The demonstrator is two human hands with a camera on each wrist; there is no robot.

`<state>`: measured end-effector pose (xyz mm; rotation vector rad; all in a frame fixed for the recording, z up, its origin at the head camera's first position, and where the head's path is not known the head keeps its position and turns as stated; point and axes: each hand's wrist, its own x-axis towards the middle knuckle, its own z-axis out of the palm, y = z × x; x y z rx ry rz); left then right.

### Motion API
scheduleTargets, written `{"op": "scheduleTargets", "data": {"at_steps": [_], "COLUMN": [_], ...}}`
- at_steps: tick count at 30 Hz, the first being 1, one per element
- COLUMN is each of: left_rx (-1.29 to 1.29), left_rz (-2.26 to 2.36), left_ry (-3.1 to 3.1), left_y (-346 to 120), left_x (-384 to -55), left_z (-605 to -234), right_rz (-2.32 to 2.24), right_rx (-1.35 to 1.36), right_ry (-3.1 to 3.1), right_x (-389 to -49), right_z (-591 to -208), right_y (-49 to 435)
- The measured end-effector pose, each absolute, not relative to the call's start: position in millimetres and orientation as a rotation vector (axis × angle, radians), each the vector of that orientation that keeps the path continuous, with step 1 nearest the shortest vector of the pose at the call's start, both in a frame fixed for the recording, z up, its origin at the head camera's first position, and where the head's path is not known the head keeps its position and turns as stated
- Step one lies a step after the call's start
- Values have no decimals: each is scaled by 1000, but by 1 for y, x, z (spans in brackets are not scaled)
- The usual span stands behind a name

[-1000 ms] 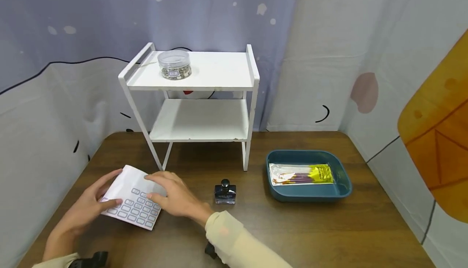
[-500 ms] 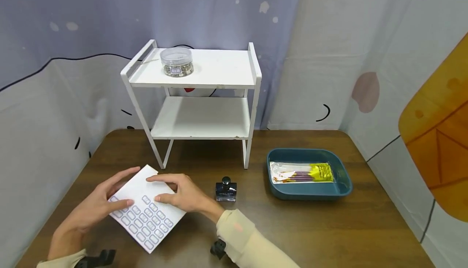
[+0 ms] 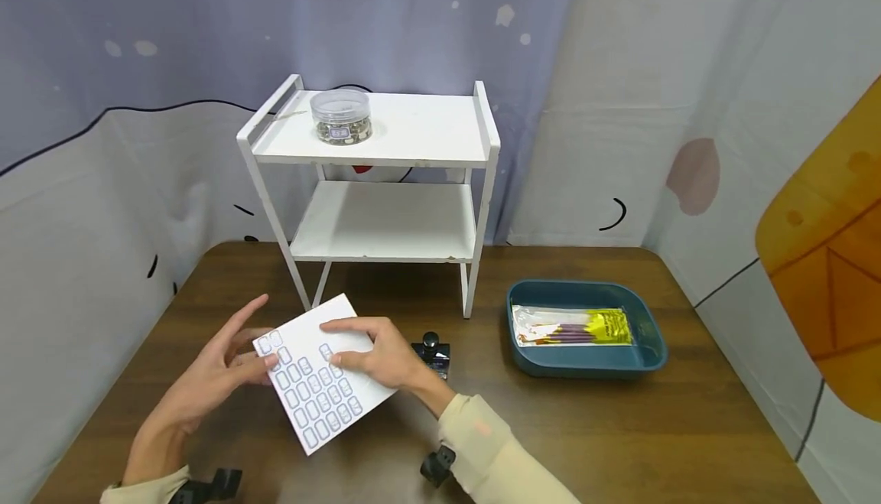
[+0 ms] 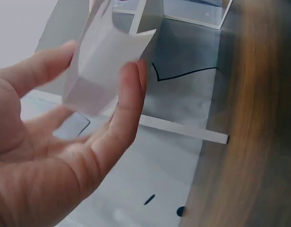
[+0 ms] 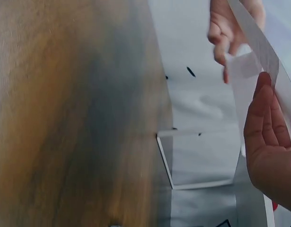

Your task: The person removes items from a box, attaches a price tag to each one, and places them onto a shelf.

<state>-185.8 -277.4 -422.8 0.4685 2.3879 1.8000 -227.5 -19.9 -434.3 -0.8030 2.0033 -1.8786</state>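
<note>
Both hands hold a folded white label sheet (image 3: 303, 397), tilted above the table and printed with rows of blue-outlined labels. My left hand (image 3: 213, 374) pinches its left edge, thumb on the printed face and index finger extended. In the left wrist view the folded label sheet (image 4: 100, 66) lies between thumb and fingers, its layers bowed apart. My right hand (image 3: 385, 355) grips the upper right part. The right wrist view shows the right fingers (image 5: 266, 113) against the paper. Beside that hand, a dark glass bottle (image 3: 437, 360) with a round black cap is partly hidden.
A white two-tier shelf (image 3: 385, 221) stands at the back of the wooden table (image 3: 585, 427). On its top tier sits a clear lidded jar (image 3: 342, 118) with small mottled pieces. At the right, a blue tray (image 3: 585, 365) holds a yellow-and-clear packet (image 3: 571, 326) of slim purple sticks.
Both hands have shifted right with the label sheet, which turned and now covers part of the space before the bottle. The left index finger has lifted away from the paper.
</note>
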Motion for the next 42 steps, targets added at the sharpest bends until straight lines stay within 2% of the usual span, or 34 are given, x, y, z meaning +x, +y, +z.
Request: {"op": "scheduleTargets", "data": {"at_steps": [6, 17, 24, 35, 42], "left_rx": [235, 653, 604, 503, 466], "left_rz": [1883, 2182, 2062, 2286, 2351], "left_ry": [2367, 2221, 2371, 2362, 2345], "left_y": [-268, -248, -237, -229, -223], "left_x": [-180, -172, -171, -172, -176], "left_z": [-428, -426, -423, -429, -428], "right_rz": [-1981, -1995, -1991, -2052, -2031], "right_rx": [-751, -779, -798, -898, -920], "right_ry": [2037, 2025, 2094, 2426, 2366], "right_x": [-233, -233, -232, -228, -226], "right_z": [-434, -437, -437, -436, -437], "right_y": [-8, -9, -12, -17, -24]}}
